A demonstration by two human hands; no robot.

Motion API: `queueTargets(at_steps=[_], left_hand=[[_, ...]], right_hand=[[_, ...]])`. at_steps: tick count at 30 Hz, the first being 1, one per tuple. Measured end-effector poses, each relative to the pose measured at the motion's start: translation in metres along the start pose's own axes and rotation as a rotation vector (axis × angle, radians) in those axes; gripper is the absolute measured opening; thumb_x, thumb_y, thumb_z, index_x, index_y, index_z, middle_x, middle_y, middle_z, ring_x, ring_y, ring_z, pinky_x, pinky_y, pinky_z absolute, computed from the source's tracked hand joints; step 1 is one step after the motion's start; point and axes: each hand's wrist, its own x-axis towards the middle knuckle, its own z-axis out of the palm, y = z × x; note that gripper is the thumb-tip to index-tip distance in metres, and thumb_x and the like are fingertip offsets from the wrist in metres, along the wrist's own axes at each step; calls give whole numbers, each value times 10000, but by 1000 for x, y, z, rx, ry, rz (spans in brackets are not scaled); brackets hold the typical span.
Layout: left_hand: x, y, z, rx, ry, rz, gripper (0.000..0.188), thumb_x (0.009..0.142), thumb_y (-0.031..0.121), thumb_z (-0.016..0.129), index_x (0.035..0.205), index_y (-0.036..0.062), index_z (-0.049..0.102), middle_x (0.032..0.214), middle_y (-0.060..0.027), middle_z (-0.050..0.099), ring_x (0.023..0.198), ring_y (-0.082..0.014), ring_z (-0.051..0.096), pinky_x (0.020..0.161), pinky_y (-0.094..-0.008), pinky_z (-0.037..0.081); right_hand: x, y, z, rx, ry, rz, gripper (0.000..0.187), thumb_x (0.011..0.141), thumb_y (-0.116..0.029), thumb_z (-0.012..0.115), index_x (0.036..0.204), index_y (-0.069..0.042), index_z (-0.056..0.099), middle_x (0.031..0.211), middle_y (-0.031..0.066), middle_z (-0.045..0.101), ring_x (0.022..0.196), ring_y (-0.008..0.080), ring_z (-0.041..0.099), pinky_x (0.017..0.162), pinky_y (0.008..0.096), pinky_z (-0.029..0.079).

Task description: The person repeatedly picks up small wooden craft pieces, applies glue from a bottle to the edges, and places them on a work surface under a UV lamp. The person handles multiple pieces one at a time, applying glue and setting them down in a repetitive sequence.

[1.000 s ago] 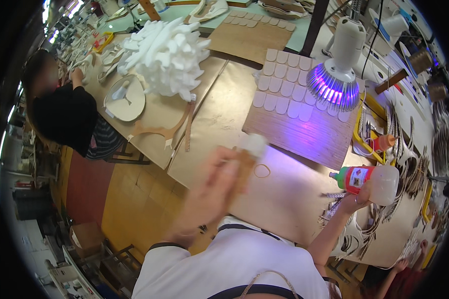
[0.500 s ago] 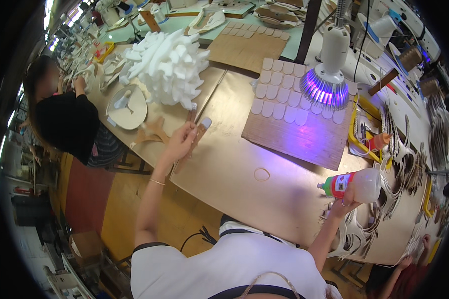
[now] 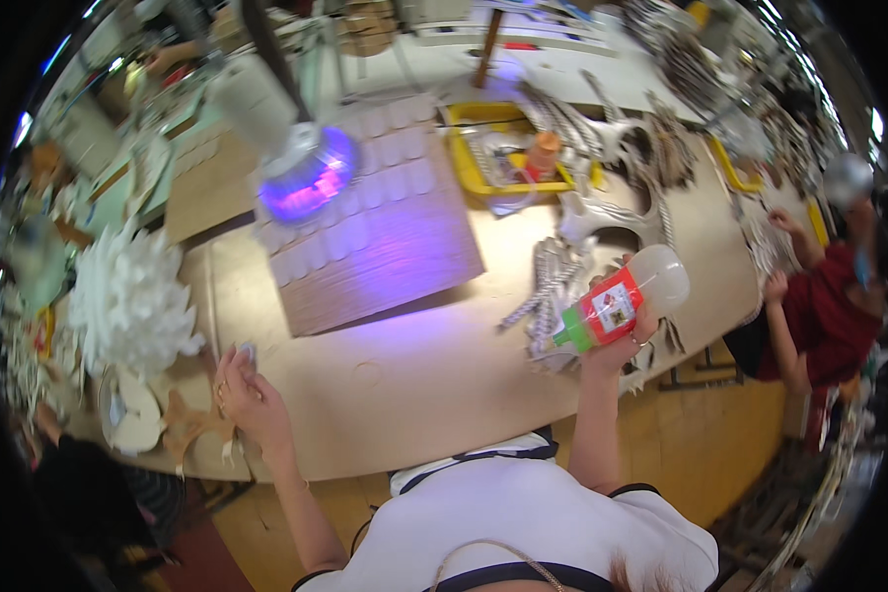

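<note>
My right hand [image 3: 629,345] is wrapped around a translucent squeeze bottle [image 3: 664,279] with a red label and a green cap. The bottle is tilted, its green nozzle end pointing down and to the left above the table. At the table's left part my left hand [image 3: 252,403] has its fingers curled together, and a small grey rounded piece [image 3: 249,351] shows at the fingertips. The rest of that piece is hidden by the hand and blurred. Beside this hand lies a brown flat cut-out [image 3: 189,426].
A lit purple-blue lamp [image 3: 311,176] hangs over a brown board [image 3: 390,286] bearing rows of pale rounded pieces. A white spiky foam bundle [image 3: 133,301] stands left. A yellow tray [image 3: 469,163] holds an orange bottle [image 3: 543,156]. Woven straps [image 3: 553,286] lie right; people sit at both sides.
The view has swung to the right, bringing a person in red further into sight. My right hand still grips the squeeze bottle; my left hand stays near the brown cut-out.
</note>
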Motion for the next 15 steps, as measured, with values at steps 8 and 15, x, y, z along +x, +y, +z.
queueTargets(at_steps=[8,15], left_hand=[[-25,137,52,-665,-289,227,181,739,-49,598,898,37,590,1013,-122,645,941,-277,616,834,-377,487],[-105,285,113,-479,-661,1192,431,811,278,648,1159,42,553,1271,-120,539,1183,-268,508,967,-427,405]], right_hand=[[13,-87,-41,118,252,-196,659,805,-454,550,1219,53,472,851,133,554,735,200,543,652,273,462],[5,-125,-84,198,104,-269,669,803,-471,570,1206,54,477,870,158,532,707,213,502,495,294,433]])
